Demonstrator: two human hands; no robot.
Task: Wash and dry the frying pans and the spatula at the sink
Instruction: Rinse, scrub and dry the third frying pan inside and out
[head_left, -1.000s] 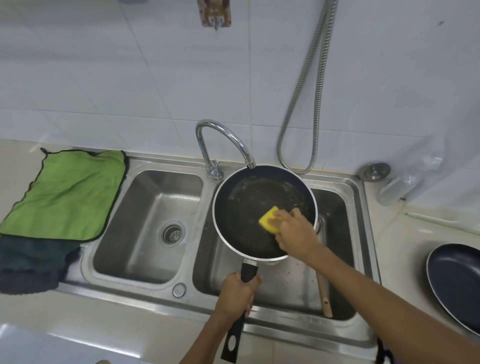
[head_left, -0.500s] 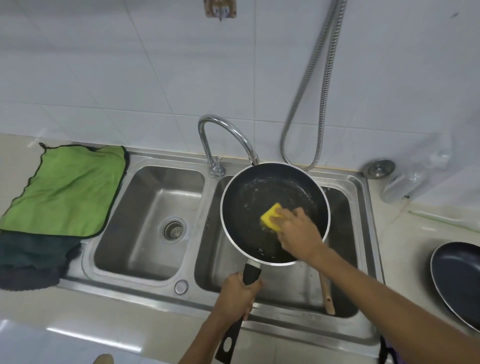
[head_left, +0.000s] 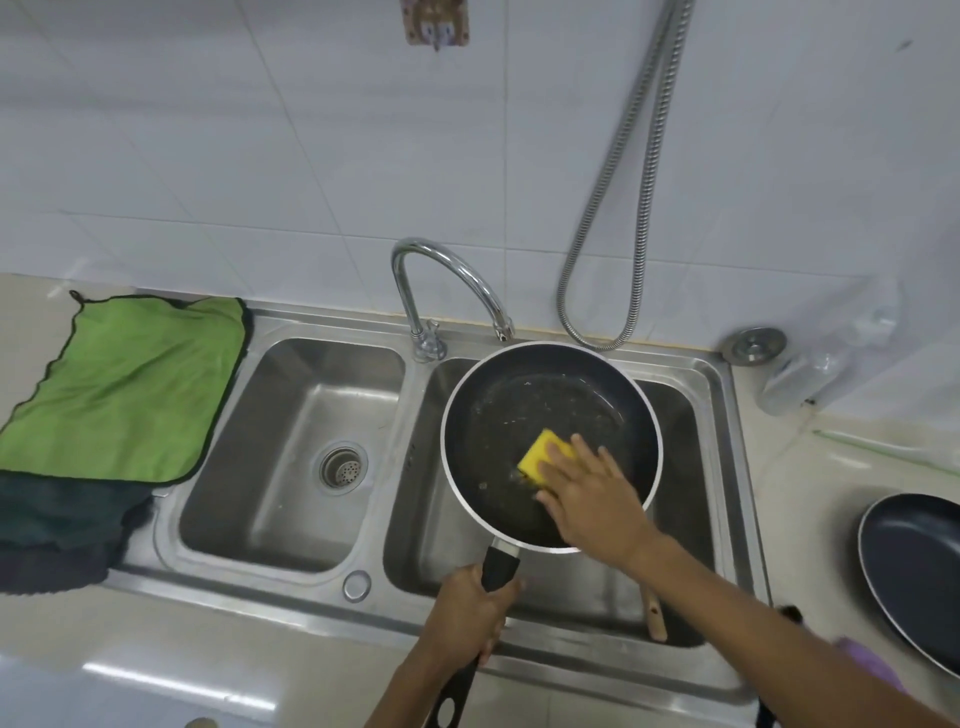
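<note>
The frying pan (head_left: 519, 415) was held over the right sink basin (head_left: 696, 415). The left hand (head_left: 470, 613) gripped its handle. The right hand (head_left: 597, 499) pressed a yellow sponge (head_left: 545, 457) into it with flat fingers. Risk: a wet handle could twist under scrubbing pressure and drop the pan onto the spatula (head_left: 654, 618) below. No legible writing was visible.

Left hand (head_left: 470, 613) and right hand (head_left: 592, 499) bare, forearms bare to frame edge. Purple fabric (head_left: 865, 662) by right arm, about 4 o'clock.
</note>
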